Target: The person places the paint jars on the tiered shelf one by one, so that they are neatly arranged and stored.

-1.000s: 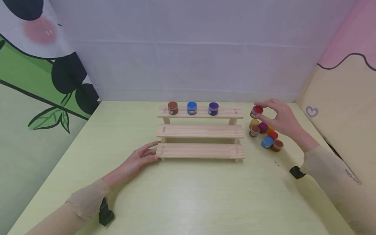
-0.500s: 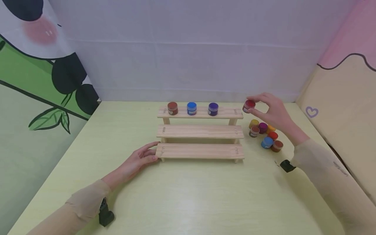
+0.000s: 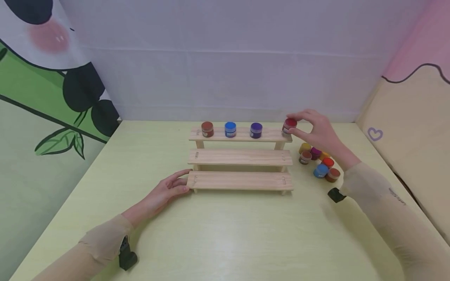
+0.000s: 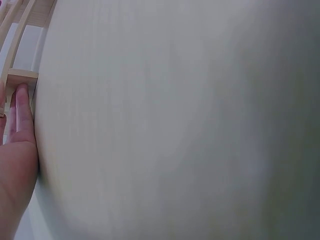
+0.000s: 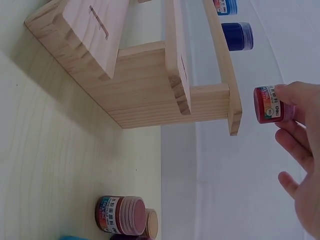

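Note:
A three-tier wooden stand [image 3: 240,180] is on the table. My left hand [image 3: 165,193] grips the left end of its lowest step, thumb at the front corner, index finger at the back corner. In the left wrist view its fingers [image 4: 22,112] reach the wooden end. My right hand [image 3: 316,130] pinches a dark red paint jar [image 3: 290,123] between thumb and fingers, at the right end of the top step. The right wrist view shows this jar [image 5: 270,105] a little off the plank, its label facing the camera. Brown [image 3: 207,129], blue [image 3: 230,129] and purple [image 3: 256,130] jars stand along the top step.
Right of the stand, several more paint jars cluster on the table, among them a yellow jar [image 3: 304,148], a light blue jar [image 3: 320,170] and a red jar [image 3: 328,162]. A pale cloth [image 3: 232,78] hangs behind the table [image 3: 225,234]; a beige printed panel [image 3: 415,136] borders its right side.
My right hand has carried the dark red jar leftward from above the cluster to the right end of the top step. The left hand has stayed on the stand.

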Demonstrator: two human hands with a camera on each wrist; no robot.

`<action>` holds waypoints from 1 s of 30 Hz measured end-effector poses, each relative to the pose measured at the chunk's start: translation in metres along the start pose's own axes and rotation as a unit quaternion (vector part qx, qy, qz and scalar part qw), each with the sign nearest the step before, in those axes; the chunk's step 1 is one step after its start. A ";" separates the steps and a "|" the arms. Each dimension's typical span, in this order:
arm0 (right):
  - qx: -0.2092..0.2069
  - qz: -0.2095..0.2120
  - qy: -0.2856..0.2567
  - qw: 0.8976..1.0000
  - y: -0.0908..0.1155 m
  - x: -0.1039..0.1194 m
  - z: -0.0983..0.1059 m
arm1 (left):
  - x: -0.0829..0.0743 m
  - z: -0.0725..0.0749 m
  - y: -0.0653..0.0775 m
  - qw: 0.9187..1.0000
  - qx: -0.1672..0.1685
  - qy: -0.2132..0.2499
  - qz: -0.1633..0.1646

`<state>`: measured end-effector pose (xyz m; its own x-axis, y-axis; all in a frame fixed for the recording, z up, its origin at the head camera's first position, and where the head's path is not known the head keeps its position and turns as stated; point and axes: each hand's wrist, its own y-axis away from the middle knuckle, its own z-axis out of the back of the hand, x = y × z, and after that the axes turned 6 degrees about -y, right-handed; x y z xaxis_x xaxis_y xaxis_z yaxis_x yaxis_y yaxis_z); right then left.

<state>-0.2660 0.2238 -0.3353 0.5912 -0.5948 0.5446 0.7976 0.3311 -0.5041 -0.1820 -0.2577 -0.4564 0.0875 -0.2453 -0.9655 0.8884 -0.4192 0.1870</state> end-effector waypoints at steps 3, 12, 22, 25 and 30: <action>0.003 0.014 0.002 1.000 -0.002 0.001 -0.003 | -0.001 0.000 0.000 1.000 0.000 0.000 0.002; 0.024 0.012 -0.004 1.000 -0.005 0.007 -0.005 | -0.001 0.000 -0.001 1.000 -0.002 -0.005 0.006; 0.034 0.021 -0.014 0.999 -0.010 0.009 -0.008 | -0.002 -0.001 0.000 1.000 -0.007 -0.012 0.011; 0.040 0.018 -0.021 0.999 -0.010 0.010 -0.009 | -0.003 -0.002 0.001 1.000 -0.010 -0.013 0.014; 0.054 0.016 -0.027 0.998 -0.011 0.012 -0.010 | -0.004 -0.002 0.001 1.000 -0.008 -0.014 0.013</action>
<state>-0.2686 0.2059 -0.3300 0.6205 -0.5436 0.5652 0.7842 0.4285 -0.4489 -0.1807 -0.2560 -0.4530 0.0979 -0.2801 -0.9550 0.8934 -0.3980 0.2084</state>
